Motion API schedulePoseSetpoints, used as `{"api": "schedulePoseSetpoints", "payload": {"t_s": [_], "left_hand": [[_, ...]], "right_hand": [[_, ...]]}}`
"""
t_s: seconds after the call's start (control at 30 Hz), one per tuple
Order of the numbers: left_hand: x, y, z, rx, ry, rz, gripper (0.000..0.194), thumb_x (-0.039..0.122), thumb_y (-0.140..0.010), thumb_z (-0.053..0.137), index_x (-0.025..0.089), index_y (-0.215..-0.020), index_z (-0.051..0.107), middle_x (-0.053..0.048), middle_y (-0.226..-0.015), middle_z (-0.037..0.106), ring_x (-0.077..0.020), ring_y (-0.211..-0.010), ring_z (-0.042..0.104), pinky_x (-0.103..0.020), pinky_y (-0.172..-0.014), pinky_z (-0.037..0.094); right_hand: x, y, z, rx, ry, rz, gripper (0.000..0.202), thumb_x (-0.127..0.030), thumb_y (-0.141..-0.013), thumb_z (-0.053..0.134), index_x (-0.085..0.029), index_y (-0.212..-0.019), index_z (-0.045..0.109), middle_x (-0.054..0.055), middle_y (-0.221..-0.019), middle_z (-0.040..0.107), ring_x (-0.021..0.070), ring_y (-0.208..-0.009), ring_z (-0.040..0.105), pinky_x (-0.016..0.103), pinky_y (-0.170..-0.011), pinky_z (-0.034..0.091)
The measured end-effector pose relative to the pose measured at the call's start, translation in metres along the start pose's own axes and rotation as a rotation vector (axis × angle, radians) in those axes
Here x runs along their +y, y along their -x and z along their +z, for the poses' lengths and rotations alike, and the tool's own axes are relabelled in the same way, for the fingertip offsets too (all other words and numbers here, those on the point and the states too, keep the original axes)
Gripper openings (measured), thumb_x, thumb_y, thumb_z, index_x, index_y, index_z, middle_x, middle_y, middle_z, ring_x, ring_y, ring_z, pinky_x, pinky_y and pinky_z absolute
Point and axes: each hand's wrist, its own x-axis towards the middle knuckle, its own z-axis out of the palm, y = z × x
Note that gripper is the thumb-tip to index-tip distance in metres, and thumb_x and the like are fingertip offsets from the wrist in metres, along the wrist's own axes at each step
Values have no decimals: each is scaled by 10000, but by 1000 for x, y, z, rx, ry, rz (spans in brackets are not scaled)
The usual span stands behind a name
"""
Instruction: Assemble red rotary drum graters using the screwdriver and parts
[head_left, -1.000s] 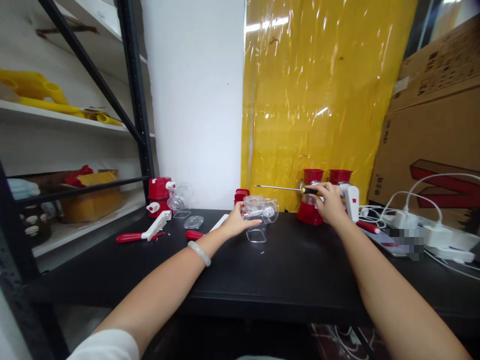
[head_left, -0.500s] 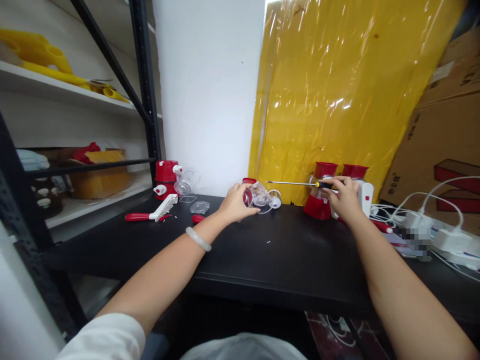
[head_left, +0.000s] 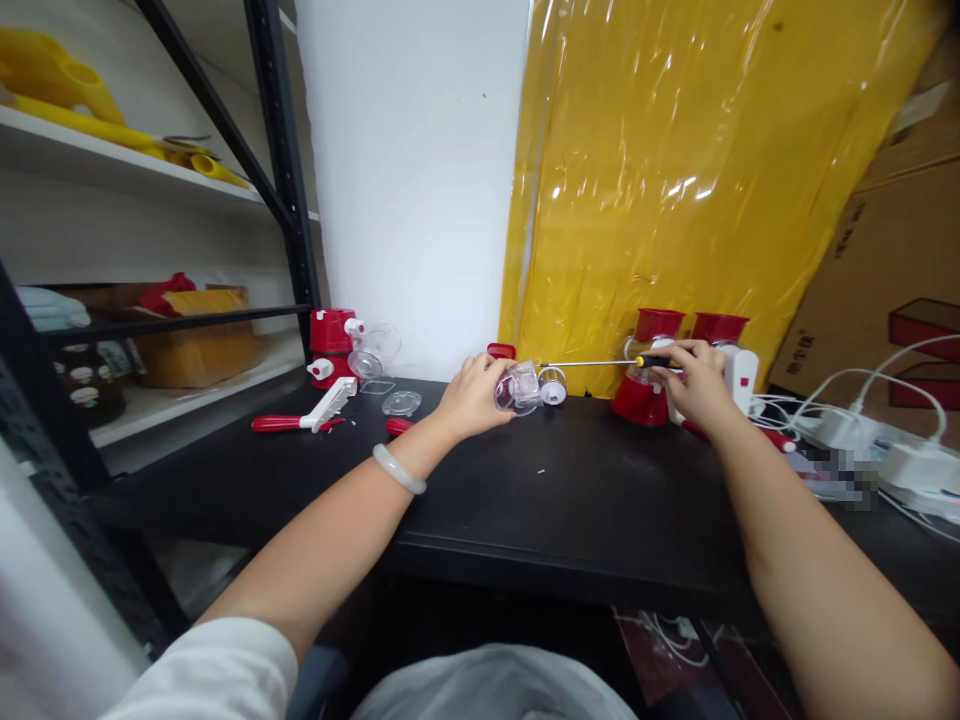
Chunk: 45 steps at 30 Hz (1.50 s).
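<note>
My left hand (head_left: pixel 474 396) is wrapped round a clear plastic housing (head_left: pixel 520 388), held just over the table. A white-and-clear round part (head_left: pixel 553 387) sits at the housing's right side; whether the two are joined I cannot tell. My right hand (head_left: pixel 694 378) grips a screwdriver (head_left: pixel 651 361) by its yellow-and-black handle. The long shaft lies level and points left, its tip close to the top of the clear housing. Directly behind my right hand stand red-and-white machines with red hoppers (head_left: pixel 660 322).
On the black table (head_left: pixel 480 500) lie a white part with a red handle (head_left: pixel 307 420) and a clear disc (head_left: pixel 402 403). Red and clear parts (head_left: pixel 331 345) are stacked at the left. White chargers and cables (head_left: pixel 919 465) fill the right, and a black-framed shelf (head_left: pixel 281 150) rises at the left.
The clear housing has turned in my left hand and its opening shows more. The screwdriver tip has come nearer to it. The whole view has shifted slightly.
</note>
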Motion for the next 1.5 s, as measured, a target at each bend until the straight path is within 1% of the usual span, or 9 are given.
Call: {"api": "schedulePoseSetpoints", "payload": {"t_s": [0.13,0.4,0.6,0.87,1.17,1.5], "left_hand": [[1,0,0,-15,-6,-16,672,365,-638,738,272,-1248,475,-58,-1132,476,-273,-1091,462,-400,-923,449],[0,0,1,-9,7,-1,671,337,-625,750,277,-1238,483,-56,-1119,479,-279,-1084,464,-411,-926,439],[1,0,0,-13,10,17,665,339,-628,745,260,-1236,486,-60,-1107,488,-279,-1062,469,-411,-904,449],[2,1,0,-19,-6,11,658,342,-630,740,266,-1232,488,-58,-1099,490,-278,-1058,468,-406,-892,449],[3,1,0,-43,-29,13,671,347,-629,744,282,-1244,483,-56,-1112,488,-277,-1052,469,-402,-882,453],[2,1,1,-39,-38,24,666,343,-635,738,279,-1247,483,-55,-1088,490,-277,-1052,471,-399,-871,457]], "right_hand": [[-1,-1,0,-14,-1,9,240,-272,-837,529,-277,-1021,682,105,-1051,547,311,-1062,490,540,-955,295],[-2,0,0,-11,-7,15,243,-251,-823,530,-285,-1010,682,98,-1037,542,309,-1049,495,540,-953,290],[-1,-1,1,-16,-6,2,238,-257,-828,538,-272,-1011,690,102,-1031,539,306,-1040,501,544,-949,299],[-3,-2,0,-8,-12,-4,231,-265,-823,548,-276,-1001,696,97,-1017,538,292,-1016,508,528,-944,313],[-10,-3,-2,-4,-10,-11,223,-255,-825,550,-285,-984,704,103,-1032,539,314,-1052,484,543,-932,324],[-9,-2,-4,-12,-4,-38,223,-274,-838,540,-291,-1004,688,113,-1027,534,333,-1062,480,554,-922,327]]}}
